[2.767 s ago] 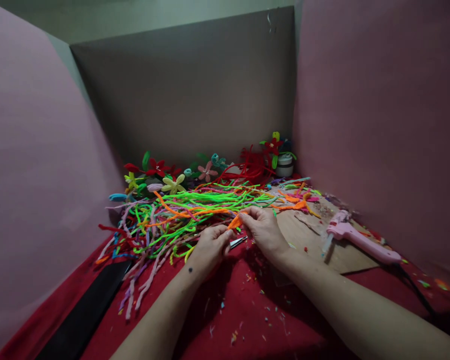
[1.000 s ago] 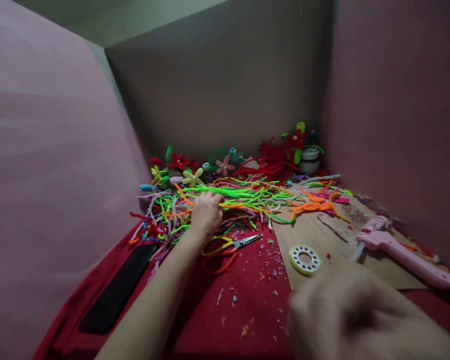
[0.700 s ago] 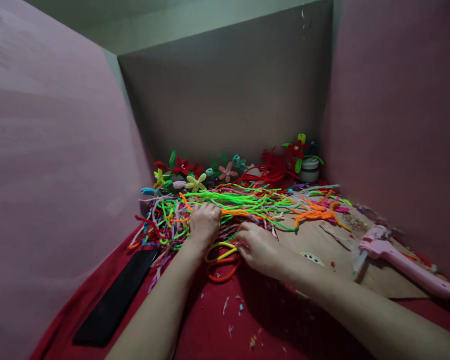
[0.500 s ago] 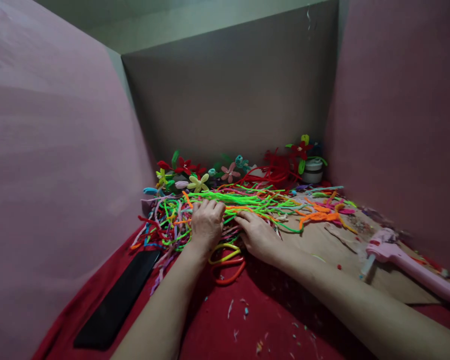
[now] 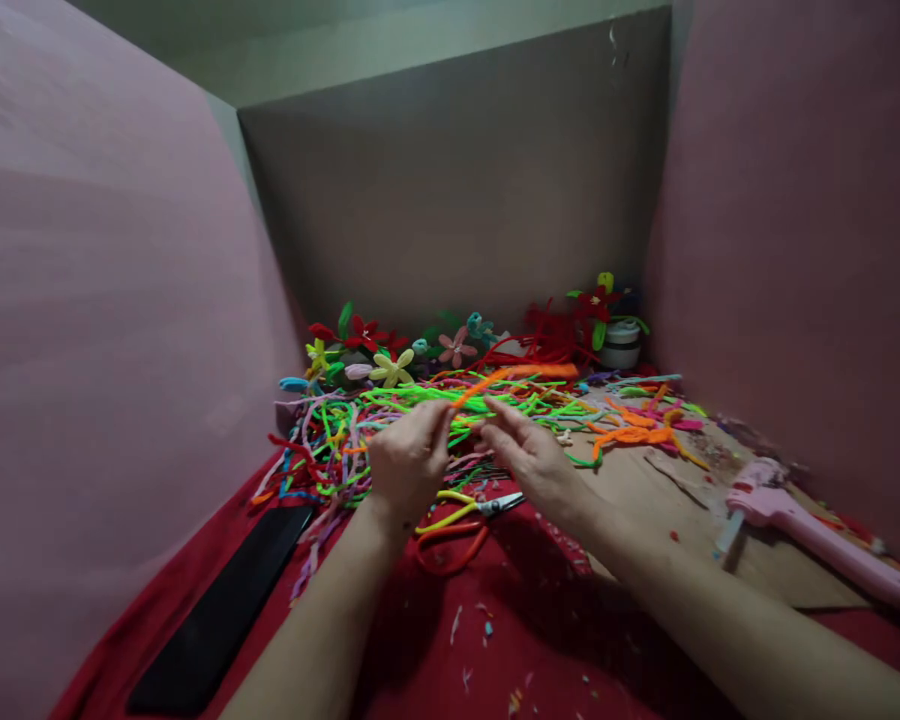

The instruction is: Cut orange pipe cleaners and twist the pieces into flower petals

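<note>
A long fuzzy orange pipe cleaner [image 5: 521, 373] is pinched at its near end by the left hand [image 5: 407, 458], above the heap of mixed-colour pipe cleaners [image 5: 345, 430]. The right hand [image 5: 531, 458] is noted open, fingers extended beside that end.

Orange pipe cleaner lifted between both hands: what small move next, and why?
Probably draw the orange pipe cleaner toward the body, clear of the pile: left hand pinches its near end, right hand beside it, its far end hangs above that pile.
</note>
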`<state>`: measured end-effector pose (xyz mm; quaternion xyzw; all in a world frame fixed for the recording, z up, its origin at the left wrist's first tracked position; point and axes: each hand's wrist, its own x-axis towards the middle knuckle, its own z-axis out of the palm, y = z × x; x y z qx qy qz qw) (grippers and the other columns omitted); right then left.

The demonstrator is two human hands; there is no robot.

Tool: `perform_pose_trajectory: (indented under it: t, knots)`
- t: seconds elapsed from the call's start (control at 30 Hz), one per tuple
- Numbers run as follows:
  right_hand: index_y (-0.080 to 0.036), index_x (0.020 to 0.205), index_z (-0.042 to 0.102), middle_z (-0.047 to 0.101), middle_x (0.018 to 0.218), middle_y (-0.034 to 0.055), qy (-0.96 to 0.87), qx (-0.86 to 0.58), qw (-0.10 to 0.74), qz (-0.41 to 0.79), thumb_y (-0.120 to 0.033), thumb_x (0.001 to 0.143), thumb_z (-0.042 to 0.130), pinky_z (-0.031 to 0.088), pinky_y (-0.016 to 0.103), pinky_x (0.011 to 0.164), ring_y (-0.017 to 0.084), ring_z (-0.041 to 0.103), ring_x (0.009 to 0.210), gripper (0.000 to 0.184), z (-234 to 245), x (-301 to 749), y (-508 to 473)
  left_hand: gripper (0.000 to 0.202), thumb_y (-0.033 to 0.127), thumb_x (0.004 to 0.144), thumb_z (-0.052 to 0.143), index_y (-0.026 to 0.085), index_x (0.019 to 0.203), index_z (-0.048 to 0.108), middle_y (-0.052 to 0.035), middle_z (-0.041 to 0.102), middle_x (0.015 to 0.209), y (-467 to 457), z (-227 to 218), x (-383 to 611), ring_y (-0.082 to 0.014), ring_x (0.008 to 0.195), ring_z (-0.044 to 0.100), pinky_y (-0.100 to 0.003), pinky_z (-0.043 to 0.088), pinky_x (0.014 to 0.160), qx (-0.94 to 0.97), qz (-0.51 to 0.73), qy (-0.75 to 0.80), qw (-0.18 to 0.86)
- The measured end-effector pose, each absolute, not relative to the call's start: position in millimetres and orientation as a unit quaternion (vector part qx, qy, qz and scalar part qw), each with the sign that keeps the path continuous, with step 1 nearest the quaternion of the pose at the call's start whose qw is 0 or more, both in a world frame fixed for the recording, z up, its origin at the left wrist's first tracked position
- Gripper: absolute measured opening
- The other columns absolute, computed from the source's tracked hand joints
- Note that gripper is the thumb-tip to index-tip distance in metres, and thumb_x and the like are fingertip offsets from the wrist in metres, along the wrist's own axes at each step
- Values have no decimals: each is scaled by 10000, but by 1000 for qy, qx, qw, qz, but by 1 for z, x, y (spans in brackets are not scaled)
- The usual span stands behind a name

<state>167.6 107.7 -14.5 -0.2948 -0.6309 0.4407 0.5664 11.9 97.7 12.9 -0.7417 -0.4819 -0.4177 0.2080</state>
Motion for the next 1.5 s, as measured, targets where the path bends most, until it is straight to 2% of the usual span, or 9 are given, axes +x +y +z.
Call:
perform_pose_trajectory:
  t: [0.07,0.2,0.43,0.57,0.83,1.1,1.3,1.4,1.5]
  knots:
    - [-189,927,626,642,757,-3,-551,-273,611,498,-348,804,509,451,230,608,103,558,635,233,-3,172,103,208,245,867,393,187,824,589,-27,652,746,93,7,25,-122,680,588,-219,383,625,-786,-332,-467,230]
    - [-163,723,612,655,673,3,-390,-210,674,592,-298,742,588,468,245,644,111,596,622,138,3,184,109,218,220,868,363,208,826,576,-19,631,697,89,-4,40,-132,651,584,-233,332,540,-820,-238,-461,241]
    - [-143,685,595,650,561,23,-306,-195,690,626,-204,737,589,508,306,646,131,611,536,80,2,207,125,187,123,792,395,217,800,556,0,609,658,84,-9,53,-141,597,567,-244,264,488,-835,-167,-483,203]
    - [-139,675,600,619,486,13,-271,-228,695,626,-155,772,530,520,317,632,134,602,489,121,5,221,132,204,131,798,386,229,777,563,14,613,644,84,-7,56,-121,561,533,-229,259,496,-835,-194,-494,144]
    - [-157,688,587,644,520,12,-247,-246,737,579,-176,787,535,524,318,639,142,631,517,114,1,243,149,283,396,827,411,216,716,599,34,544,571,106,-9,32,-100,535,477,-189,312,525,-793,-299,-530,-23]
    - [-175,746,570,665,585,2,-220,-240,738,590,-280,752,603,500,306,629,165,650,623,110,6,246,149,301,386,802,449,178,597,520,46,439,492,111,-5,25,-80,455,385,-185,297,444,-743,-375,-529,-165]
    - [-150,847,593,667,692,12,-378,-231,629,638,-191,569,738,456,227,543,132,614,615,316,-6,208,125,210,362,787,472,194,687,550,58,492,471,98,-5,43,-69,357,405,-187,334,394,-733,-382,-509,-240]
    - [-109,695,612,610,537,11,-436,-268,576,637,-275,609,714,389,195,446,98,547,475,213,-17,202,124,125,300,749,523,196,816,542,47,562,580,97,-5,46,-82,431,482,-192,395,443,-739,-389,-476,-277]
    - [-109,581,597,594,502,18,-436,-297,590,611,-313,632,685,351,196,412,77,493,416,228,-19,206,129,99,277,746,534,179,757,533,31,567,609,97,-4,46,-92,516,508,-201,422,508,-744,-401,-460,-271]
